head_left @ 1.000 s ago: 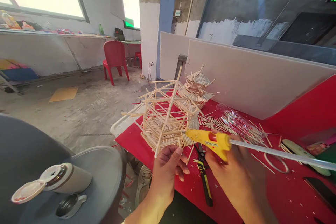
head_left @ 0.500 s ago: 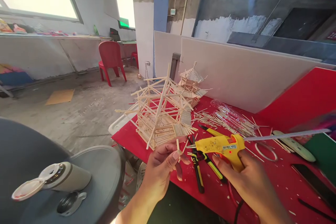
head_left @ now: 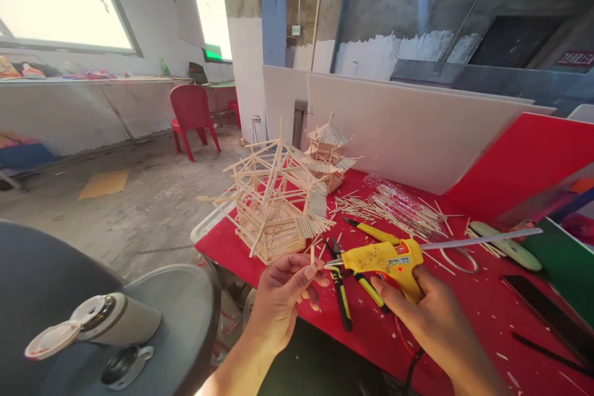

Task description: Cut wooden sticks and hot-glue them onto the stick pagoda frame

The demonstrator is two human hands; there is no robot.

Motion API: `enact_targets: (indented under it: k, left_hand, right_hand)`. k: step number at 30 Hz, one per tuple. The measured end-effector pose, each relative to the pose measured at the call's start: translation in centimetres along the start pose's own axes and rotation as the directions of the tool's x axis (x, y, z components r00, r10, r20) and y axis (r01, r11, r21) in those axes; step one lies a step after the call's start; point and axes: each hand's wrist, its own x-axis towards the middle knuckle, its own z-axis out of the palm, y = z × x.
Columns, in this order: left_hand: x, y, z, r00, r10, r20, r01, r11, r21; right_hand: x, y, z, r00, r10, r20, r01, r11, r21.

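Observation:
Between thumb and fingers, my left hand (head_left: 290, 288) pinches a short wooden stick (head_left: 312, 255), held upright. My right hand (head_left: 424, 306) grips the handle of a yellow glue gun (head_left: 385, 260), its metal nozzle pointing left, right by the stick. A clear glue stick (head_left: 482, 239) juts from the gun's back. Behind my left hand stands an open stick-built frame (head_left: 278, 198) with a sloped roof skeleton. Pliers with black and yellow handles (head_left: 342, 300) lie below the nozzle.
A smaller stick pagoda (head_left: 328, 148) stands behind the frame. Loose sticks (head_left: 362, 207), a bagged bundle (head_left: 408, 210), a yellow cutter (head_left: 371, 231), a tape ring (head_left: 459, 261) and a dark phone (head_left: 547, 309) lie on the red table (head_left: 459, 346). A flask (head_left: 134, 318) lies on a grey stool (head_left: 185, 297) at left.
The glue gun's nozzle has come closer to the short stick in my left hand. The whole view has shifted slightly, with the table items now further left.

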Motion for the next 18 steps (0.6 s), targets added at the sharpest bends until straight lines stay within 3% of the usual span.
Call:
enact_targets:
  k: [12,18]
  left_hand:
    - [0.1,-1.0,0.5,0.993,-0.037,-0.116,0.034,0.999,-0.035]
    - [0.3,-1.4,0.6,0.988,-0.052,-0.148,0.05,0.999,-0.015]
  right_hand:
    - [-0.2,0.4,0.4,0.997,0.015,-0.072,-0.019,0.998,-0.054]
    - [-0.1,0.5,0.6,0.999,-0.025,-0.049,0.019,0.994,-0.11]
